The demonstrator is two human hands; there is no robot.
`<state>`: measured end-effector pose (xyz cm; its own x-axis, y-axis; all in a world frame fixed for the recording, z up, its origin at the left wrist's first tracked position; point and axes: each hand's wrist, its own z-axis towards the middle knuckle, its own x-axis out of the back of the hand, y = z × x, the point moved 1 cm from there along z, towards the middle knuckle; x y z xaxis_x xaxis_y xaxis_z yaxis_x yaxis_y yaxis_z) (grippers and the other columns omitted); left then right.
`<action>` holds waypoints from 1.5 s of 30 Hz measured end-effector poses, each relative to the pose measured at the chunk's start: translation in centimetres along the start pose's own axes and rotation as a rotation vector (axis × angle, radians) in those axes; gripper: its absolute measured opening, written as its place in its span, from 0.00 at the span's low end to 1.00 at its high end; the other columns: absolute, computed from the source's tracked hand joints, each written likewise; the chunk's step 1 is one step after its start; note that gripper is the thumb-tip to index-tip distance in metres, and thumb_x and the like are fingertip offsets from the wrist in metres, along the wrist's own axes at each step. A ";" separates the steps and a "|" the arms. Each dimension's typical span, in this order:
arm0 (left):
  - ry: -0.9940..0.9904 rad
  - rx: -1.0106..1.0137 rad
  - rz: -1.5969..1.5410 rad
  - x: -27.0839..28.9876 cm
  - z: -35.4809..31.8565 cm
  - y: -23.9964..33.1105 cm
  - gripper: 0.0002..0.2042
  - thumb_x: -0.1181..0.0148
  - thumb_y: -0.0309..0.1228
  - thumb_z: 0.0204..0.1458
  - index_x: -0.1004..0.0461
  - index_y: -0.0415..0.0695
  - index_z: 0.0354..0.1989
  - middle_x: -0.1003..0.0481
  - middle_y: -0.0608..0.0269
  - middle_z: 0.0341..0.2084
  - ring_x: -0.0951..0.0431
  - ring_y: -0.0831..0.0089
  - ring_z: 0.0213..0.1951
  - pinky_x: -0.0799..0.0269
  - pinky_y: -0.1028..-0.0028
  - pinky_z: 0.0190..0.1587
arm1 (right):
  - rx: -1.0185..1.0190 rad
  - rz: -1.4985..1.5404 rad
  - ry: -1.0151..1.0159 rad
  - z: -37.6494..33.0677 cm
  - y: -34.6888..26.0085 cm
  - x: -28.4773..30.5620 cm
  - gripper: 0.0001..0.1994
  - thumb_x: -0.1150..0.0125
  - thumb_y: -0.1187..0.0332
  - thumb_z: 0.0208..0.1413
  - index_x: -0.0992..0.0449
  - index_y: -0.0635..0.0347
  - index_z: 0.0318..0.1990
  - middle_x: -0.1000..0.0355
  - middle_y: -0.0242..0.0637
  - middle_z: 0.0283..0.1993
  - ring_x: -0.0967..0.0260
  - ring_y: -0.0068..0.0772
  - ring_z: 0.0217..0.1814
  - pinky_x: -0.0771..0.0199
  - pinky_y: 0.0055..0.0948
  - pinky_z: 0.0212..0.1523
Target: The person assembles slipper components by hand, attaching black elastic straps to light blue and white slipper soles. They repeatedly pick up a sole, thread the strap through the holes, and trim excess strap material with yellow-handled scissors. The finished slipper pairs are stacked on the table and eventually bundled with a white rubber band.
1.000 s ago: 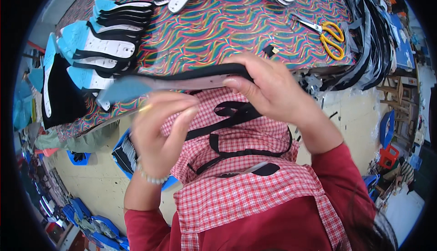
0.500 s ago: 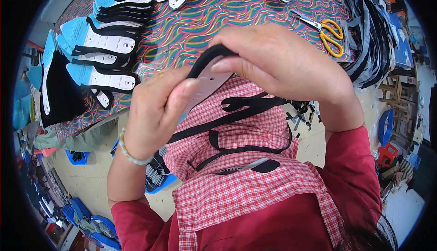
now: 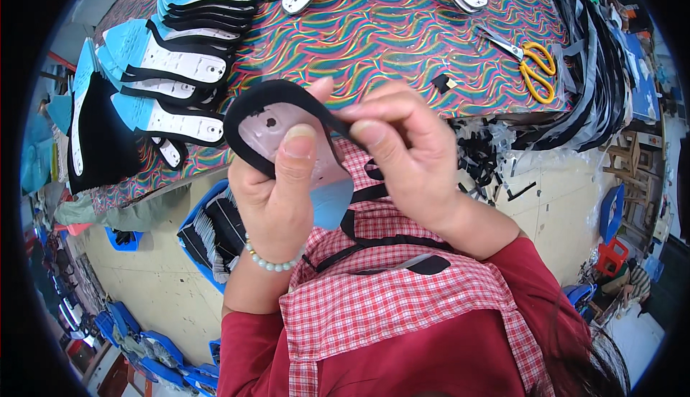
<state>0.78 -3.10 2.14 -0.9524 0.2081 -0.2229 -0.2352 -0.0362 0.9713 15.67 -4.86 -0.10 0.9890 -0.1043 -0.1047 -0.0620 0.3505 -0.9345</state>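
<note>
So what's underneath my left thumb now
The pale face of the piece in your left hand; a dark hole shows near the thumb. What the thumb covers is hidden.

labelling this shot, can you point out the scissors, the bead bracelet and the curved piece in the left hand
Scissors [image 3: 520,53], head view: the pivot, between blades and handles.
Bead bracelet [image 3: 269,264], head view: beads along its lower curve.
Curved piece [image 3: 263,137], head view: its white face, below the hole.
</note>
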 end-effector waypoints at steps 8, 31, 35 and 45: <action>0.101 -0.050 -0.085 -0.2 1.3 -1.2 0.16 0.47 0.41 0.60 0.25 0.37 0.38 0.24 0.56 0.37 0.26 0.71 0.39 0.30 0.69 0.47 | 0.224 -0.232 -0.050 0.9 0.5 -0.3 0.07 0.33 0.73 0.48 0.24 0.63 0.33 0.30 0.38 0.33 0.31 0.35 0.35 0.30 0.29 0.35; 0.025 -0.025 0.145 -0.1 -1.4 -0.6 0.11 0.43 0.21 0.55 0.28 0.33 0.46 0.22 0.54 0.38 0.23 0.73 0.42 0.29 0.74 0.48 | 0.103 -0.338 -0.179 -1.6 0.0 0.8 0.07 0.42 0.70 0.57 0.26 0.65 0.34 0.29 0.42 0.31 0.30 0.44 0.32 0.29 0.35 0.32; -0.132 0.104 -0.011 0.1 -0.5 -1.5 0.12 0.43 0.21 0.55 0.27 0.33 0.47 0.23 0.56 0.40 0.25 0.73 0.45 0.31 0.75 0.51 | 0.121 -0.406 -0.235 -1.3 0.3 0.7 0.11 0.39 0.64 0.55 0.26 0.62 0.40 0.28 0.42 0.33 0.28 0.44 0.34 0.27 0.35 0.34; -0.202 0.455 -1.062 12.3 -1.1 2.9 0.12 0.45 0.32 0.55 0.31 0.39 0.44 0.29 0.62 0.33 0.33 0.74 0.27 0.35 0.79 0.27 | 0.067 -1.209 -0.069 3.1 0.6 19.8 0.21 0.51 0.81 0.54 0.30 0.62 0.57 0.32 0.45 0.59 0.37 0.45 0.64 0.39 0.35 0.63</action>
<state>-11.79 -1.72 2.14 -0.2623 0.0766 -0.9620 -0.7636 0.5930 0.2554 35.61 -3.84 -1.68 0.4087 -0.3490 0.8433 0.9115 0.1088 -0.3967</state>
